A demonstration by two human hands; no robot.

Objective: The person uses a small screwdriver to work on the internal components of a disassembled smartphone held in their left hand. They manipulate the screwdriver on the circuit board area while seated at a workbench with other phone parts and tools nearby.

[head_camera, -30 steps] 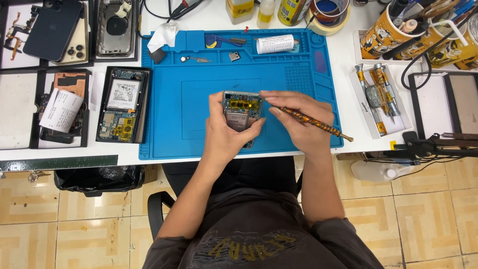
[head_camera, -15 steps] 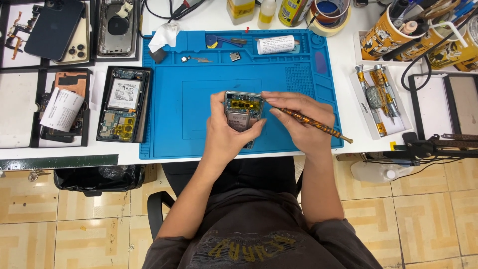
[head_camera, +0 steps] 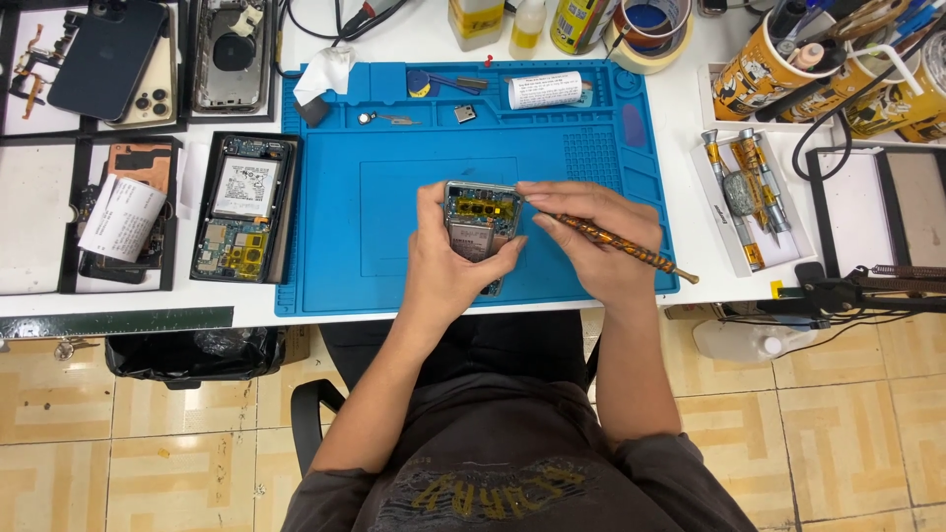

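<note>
An opened phone (head_camera: 477,223) with its back cover off, yellow-taped board at the top, rests over the blue work mat (head_camera: 394,207). My left hand (head_camera: 445,276) wraps around its lower half and holds it. My right hand (head_camera: 591,246) grips a thin orange-patterned tool (head_camera: 621,248) like a pen. Its tip sits at the phone's upper right corner, partly hidden by my fingers.
A second opened phone (head_camera: 239,207) lies in a black tray left of the mat. More phone parts (head_camera: 108,59) fill trays at far left. Screwdrivers (head_camera: 744,192) lie in a white tray at right. Bottles, tape roll (head_camera: 650,25) and cups (head_camera: 764,69) stand along the back.
Almost nothing has moved. Both hands stay on the phone, and the tool tip has shifted only slightly at the phone's top right corner.
</note>
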